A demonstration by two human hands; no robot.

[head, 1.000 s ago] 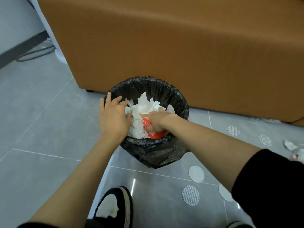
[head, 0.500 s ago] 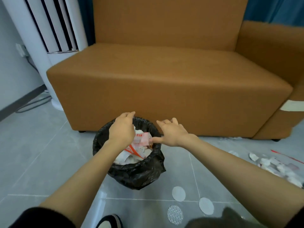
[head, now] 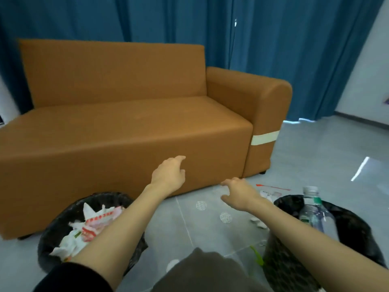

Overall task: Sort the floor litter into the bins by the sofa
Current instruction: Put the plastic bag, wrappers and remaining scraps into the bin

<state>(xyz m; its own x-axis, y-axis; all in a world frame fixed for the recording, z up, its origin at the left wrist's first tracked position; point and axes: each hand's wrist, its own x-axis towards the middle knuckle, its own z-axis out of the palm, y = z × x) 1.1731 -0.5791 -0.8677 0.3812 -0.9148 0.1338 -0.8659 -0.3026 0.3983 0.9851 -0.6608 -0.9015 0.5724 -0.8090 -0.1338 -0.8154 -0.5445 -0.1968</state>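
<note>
A black-lined bin (head: 52,228) at the lower left holds white tissues and red-and-white wrappers (head: 92,224). A second black-lined bin (head: 357,234) at the lower right holds a clear plastic bottle (head: 314,209) standing upright. My left hand (head: 168,175) hangs empty in front of the sofa, fingers apart. My right hand (head: 237,193) is also empty with its fingers spread, above the floor between the two bins. Small white paper scraps (head: 267,193) and a thin red strip (head: 273,187) lie on the floor beyond my right hand.
An orange-brown sofa (head: 126,127) stands right behind the bins, with blue curtains (head: 273,39) behind it. Round white marks (head: 201,205) dot the grey tile floor. More white scraps (head: 257,222) and a green sliver (head: 257,255) lie beside the right bin.
Both hands have come up out of the left bin, empty, and moved right. The view has lifted and swung right, bringing the right bin with the bottle into sight.
</note>
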